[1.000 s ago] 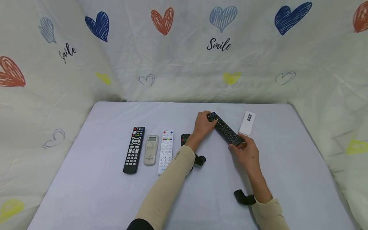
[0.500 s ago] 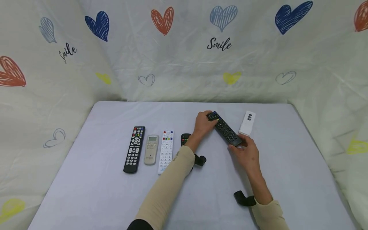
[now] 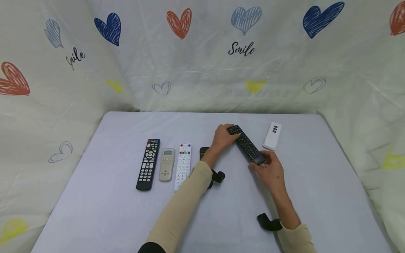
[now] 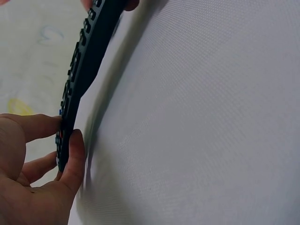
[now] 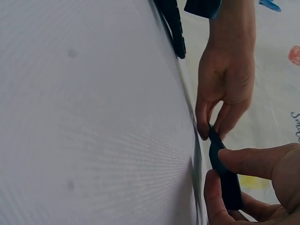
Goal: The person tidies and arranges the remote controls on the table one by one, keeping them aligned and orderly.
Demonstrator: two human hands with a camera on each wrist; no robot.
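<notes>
Both hands hold a black remote control (image 3: pixel 248 144) slanted over the table, its button side up in the head view. My left hand (image 3: pixel 222 137) pinches the far left end, thumb on the buttons. At the near right end, my right hand (image 3: pixel 270 171) grips the remote between thumb and fingers. The left wrist view shows the remote (image 4: pixel 86 61) edge-on, raised off the cloth. Seen from the right wrist, the remote's end (image 5: pixel 229 185) sits between thumb and fingers. A white remote (image 3: pixel 272 136) lies just beyond the right hand.
To the left lie a long black remote (image 3: pixel 148 165), a small beige remote (image 3: pixel 166 165) and a white remote (image 3: pixel 182 163) in a row. Another black remote (image 3: pixel 203 151) is partly hidden under the left forearm. White cloth covers the table (image 3: pixel 110 218); a printed curtain (image 3: pixel 202 63) hangs behind.
The held remote has tilted slightly, its near end shifting a little left and toward the person. Both hands moved slightly with it; the grips look the same.
</notes>
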